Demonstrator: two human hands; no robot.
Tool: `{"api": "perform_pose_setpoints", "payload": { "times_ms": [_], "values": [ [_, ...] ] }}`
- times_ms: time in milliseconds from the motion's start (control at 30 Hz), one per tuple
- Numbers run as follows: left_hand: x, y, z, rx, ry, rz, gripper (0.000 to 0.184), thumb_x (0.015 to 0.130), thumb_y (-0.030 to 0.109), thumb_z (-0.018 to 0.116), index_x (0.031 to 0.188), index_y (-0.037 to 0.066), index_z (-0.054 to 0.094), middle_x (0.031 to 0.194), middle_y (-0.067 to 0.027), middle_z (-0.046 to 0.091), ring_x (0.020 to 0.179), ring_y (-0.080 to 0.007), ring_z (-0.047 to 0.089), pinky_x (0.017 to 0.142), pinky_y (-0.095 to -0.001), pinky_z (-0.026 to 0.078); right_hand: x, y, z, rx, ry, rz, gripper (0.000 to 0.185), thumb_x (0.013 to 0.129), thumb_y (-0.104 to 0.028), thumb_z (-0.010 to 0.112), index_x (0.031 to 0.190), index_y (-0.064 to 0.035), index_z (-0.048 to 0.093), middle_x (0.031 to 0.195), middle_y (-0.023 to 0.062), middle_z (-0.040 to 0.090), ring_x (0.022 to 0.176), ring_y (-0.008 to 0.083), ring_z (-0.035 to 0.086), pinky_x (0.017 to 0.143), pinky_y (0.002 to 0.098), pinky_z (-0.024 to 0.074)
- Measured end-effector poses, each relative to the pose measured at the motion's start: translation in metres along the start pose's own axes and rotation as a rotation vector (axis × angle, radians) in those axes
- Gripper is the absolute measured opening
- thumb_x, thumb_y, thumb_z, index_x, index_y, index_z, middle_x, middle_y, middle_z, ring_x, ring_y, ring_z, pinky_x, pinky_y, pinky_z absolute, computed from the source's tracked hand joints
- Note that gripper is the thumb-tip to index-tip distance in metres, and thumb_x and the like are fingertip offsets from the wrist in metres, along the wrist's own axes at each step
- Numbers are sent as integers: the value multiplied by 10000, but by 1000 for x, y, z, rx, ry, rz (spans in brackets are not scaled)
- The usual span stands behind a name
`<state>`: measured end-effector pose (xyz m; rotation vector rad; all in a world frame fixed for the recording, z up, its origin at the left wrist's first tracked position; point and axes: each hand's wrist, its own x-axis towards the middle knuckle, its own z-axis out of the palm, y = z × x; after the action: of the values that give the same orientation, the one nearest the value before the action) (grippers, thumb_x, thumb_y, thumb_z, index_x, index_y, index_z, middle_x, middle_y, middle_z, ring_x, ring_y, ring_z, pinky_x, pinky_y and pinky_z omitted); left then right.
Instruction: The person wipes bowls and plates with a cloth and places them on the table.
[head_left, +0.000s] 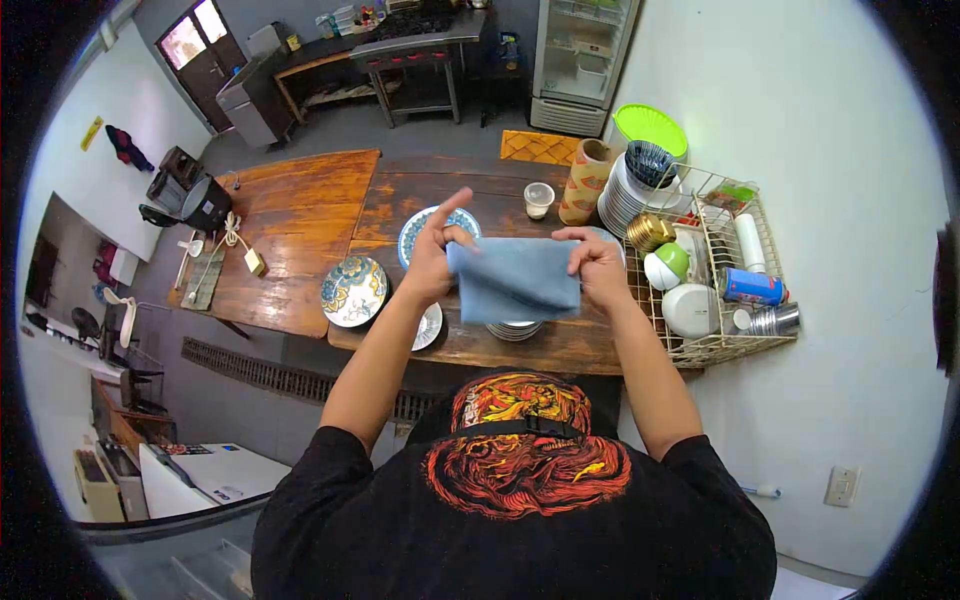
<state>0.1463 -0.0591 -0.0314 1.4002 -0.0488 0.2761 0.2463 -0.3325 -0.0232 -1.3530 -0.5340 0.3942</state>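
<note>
A blue cloth hangs stretched between my two hands above the table, slightly blurred. My left hand pinches its upper left corner, with the index finger pointing up. At the upper right corner, my right hand grips the cloth between thumb and fingers. Behind my left hand lies a plate with a blue patterned rim. Under the cloth shows part of a stack of plates, mostly hidden. A patterned bowl sits to the left, and a small white dish is partly covered by my left forearm.
On the right, a wire dish rack holds bowls, cups and a blue can. Stacked plates, a patterned roll and a small cup stand farther back. A power strip lies on the left wooden table.
</note>
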Motion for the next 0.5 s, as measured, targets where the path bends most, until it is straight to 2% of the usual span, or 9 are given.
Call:
{"api": "perform_pose_setpoints", "payload": {
  "times_ms": [67,100,167,233,267,400,433,500],
  "values": [
    [3,-9,-10,82,-34,78,398,717,-132,694,1039,101,724,1170,-139,641,1031,-190,608,849,-297,515,4,3,-3,-145,-61,-266,223,858,94,533,964,-52,663,1061,91,687,979,196,624,878,288,492],
    [4,-3,-6,81,-36,77,398,717,-132,694,1039,101,724,1170,-139,641,1031,-190,608,849,-297,515,6,6,-8,-146,-59,-267,223,858,94,533,964,-52,663,1061,91,687,979,196,624,878,288,492],
    [3,15,3,-9,-89,143,271,719,-138,677,855,93,716,1182,-137,639,1027,-189,610,856,-292,510,8,18,-22,-163,-108,-99,231,831,108,531,941,-56,652,1027,92,667,978,181,597,830,271,474],
    [0,28,9,-98,-140,207,239,720,-143,659,672,86,709,1193,-134,638,1024,-189,612,864,-286,506,9,30,-32,-177,-158,70,241,804,122,530,917,-60,641,994,92,646,976,165,570,781,254,456],
    [0,29,8,-98,-140,205,239,720,-143,659,672,86,709,1193,-134,638,1024,-189,612,864,-286,506,7,22,-25,-176,-157,72,241,804,122,530,917,-60,641,994,92,646,976,165,570,781,254,456],
    [-2,29,3,73,-106,245,285,733,-133,647,559,90,675,1204,-137,636,1039,-205,613,892,-288,496,-1,-18,8,662,-95,324,330,764,89,597,1042,-85,565,875,48,590,871,176,559,826,289,475],
    [-2,30,1,71,-106,243,285,733,-133,647,559,90,675,1204,-137,636,1039,-205,613,892,-288,496,-2,-13,9,662,-93,326,330,764,89,597,1042,-85,565,875,48,590,871,176,559,826,289,475],
    [-4,31,-4,84,-174,289,212,736,-119,659,674,78,704,1216,-140,632,1012,-211,623,880,-295,505,-1,4,10,394,-106,143,433,745,102,593,1125,-97,529,957,72,614,898,183,578,827,294,482]
  ]
}}
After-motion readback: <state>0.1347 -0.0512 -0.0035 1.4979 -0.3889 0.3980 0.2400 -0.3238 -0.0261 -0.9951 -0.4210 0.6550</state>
